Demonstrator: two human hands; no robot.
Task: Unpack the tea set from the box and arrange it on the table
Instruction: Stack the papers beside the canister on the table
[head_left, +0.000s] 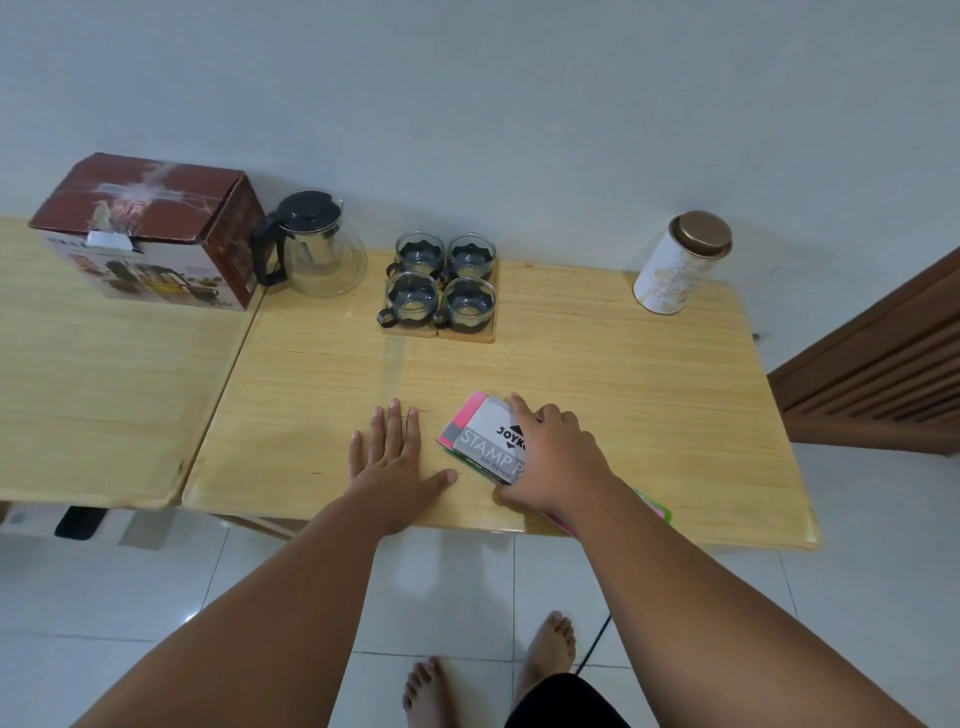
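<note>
The left hand (395, 462) lies flat and spread on the near part of the worktop (623, 374), holding nothing. Just right of it, the right hand (556, 462) curls over a stamp-pad pack (488, 436), thumb at its near edge, gripping it; pink and green sheets (470, 410) lie under the pack. The tea set is out along the far side: a glass teapot (317, 249) with a black lid and handle, and to its right four glass cups (413, 299) in a square on wooden coasters (467, 335). The box (150, 228) sits closed at the far left, beside the teapot. A tin (680, 265) stands at the far right.
</note>
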